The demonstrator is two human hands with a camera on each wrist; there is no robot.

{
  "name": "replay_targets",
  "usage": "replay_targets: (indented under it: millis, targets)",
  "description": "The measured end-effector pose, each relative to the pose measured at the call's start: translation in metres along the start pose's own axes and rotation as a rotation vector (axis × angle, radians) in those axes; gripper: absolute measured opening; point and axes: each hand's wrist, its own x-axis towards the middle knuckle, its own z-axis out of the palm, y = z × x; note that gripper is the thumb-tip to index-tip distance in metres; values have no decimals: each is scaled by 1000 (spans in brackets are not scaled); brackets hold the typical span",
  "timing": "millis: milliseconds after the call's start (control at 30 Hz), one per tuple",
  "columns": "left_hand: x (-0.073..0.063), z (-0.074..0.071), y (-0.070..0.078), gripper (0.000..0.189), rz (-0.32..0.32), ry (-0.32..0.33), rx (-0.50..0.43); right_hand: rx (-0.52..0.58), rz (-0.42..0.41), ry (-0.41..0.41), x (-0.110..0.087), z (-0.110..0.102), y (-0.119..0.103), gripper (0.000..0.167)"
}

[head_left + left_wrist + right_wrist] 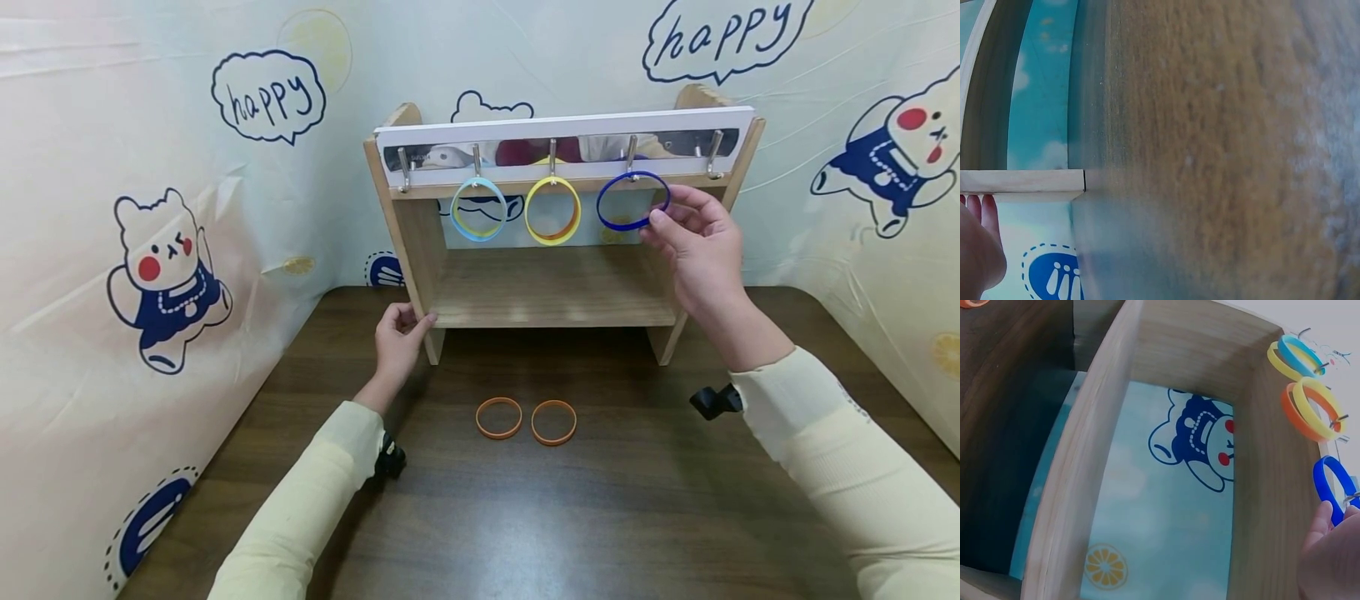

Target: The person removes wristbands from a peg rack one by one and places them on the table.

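A dark blue silicone wristband (604,218) is pinched between the thumb and fingers of my right hand (708,250). Its upper edge is at the fourth hook (632,150) of the rail; the right wrist view also shows the blue band (1329,487) at a hook tip. My left hand (396,350) holds the left side board of the wooden rack (412,250) low down, its fingers (990,215) against the outer face. A light blue wristband (455,218) with a yellow one behind hangs on the second hook. A yellow wristband (528,221) with an orange one behind hangs on the middle hook.
Two orange wristbands (498,436) lie side by side on the dark wooden table (480,517) before the rack. The outermost hooks (405,171) at both ends carry no band. A printed cloth (247,208) stands behind and at the sides.
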Motion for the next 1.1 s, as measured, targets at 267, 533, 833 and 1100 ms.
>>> replay_targets:
  millis: [267, 533, 833, 1100]
  targets:
    - [0, 1, -1, 32, 2, 5, 12, 76, -36, 16, 0, 2, -2, 34]
    - [0, 0, -1, 32, 3, 10, 6, 132, -50, 17, 0, 5, -6, 33]
    - [0, 0, -1, 34, 4, 4, 11, 135, -32, 10, -4, 7, -13, 34]
    - [0, -1, -1, 37, -15, 2, 15, 129, -19, 7, -10, 7, -22, 39]
